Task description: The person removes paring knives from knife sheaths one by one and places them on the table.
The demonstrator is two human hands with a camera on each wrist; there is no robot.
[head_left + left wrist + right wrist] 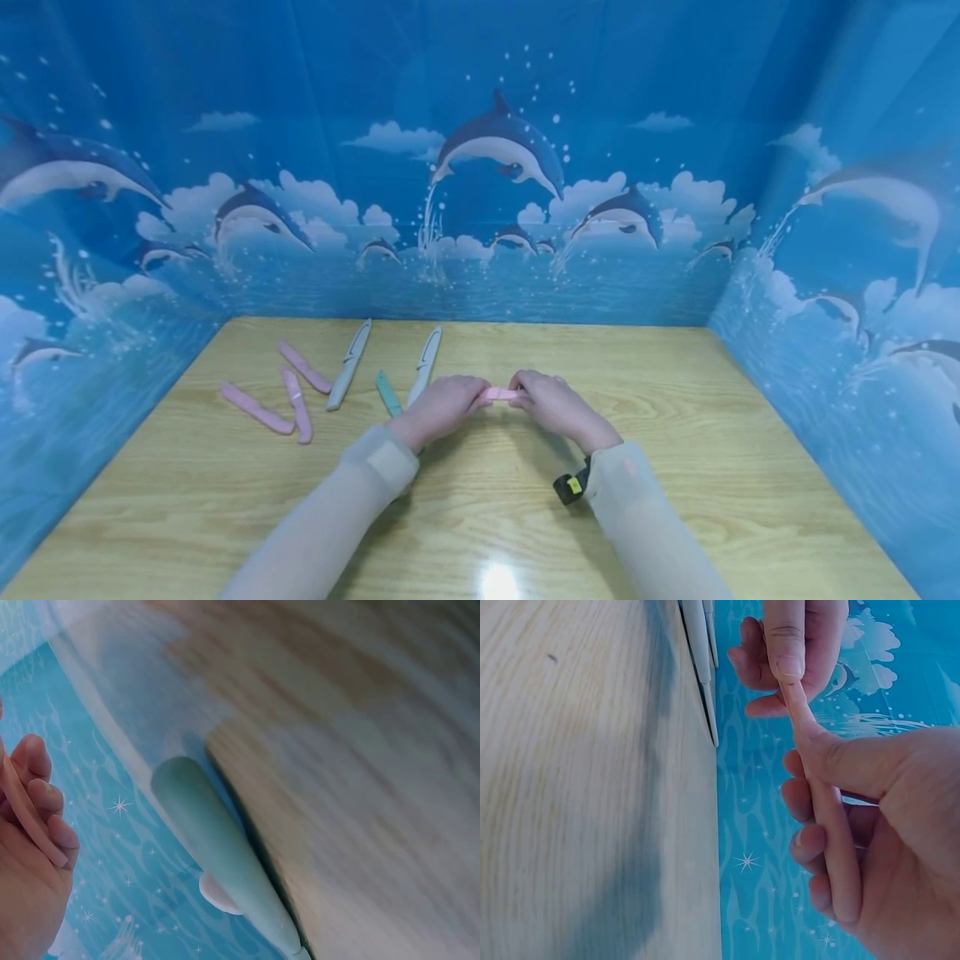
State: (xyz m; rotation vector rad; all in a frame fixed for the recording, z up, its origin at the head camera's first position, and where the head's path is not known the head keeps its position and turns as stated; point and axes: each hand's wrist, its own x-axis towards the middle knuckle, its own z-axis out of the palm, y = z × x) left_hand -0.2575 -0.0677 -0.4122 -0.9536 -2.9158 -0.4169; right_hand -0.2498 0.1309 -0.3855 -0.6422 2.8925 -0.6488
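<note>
A slim pink handled tool [838, 855], possibly a small knife in its cover, spans both hands above the table. My right hand [555, 408] wraps its fingers around the thicker pink end, the thumb lying along it. My left hand [446, 404] pinches the narrower far end between thumb and fingers. In the left wrist view, part of the pink piece [34, 821] shows against the left palm. Whatever lies under the fingers is hidden. Near the left wrist lie a green handle [388, 393] and a pale grey knife-shaped piece [426, 367] with a slot.
Left of the hands lie three pink pieces [257, 408] and another grey slotted knife-shaped piece [349, 364]. The wood-grain table [480, 508] is bounded by blue dolphin-print sheets [480, 283] at the back and sides. A black device [572, 487] hangs at the right wrist.
</note>
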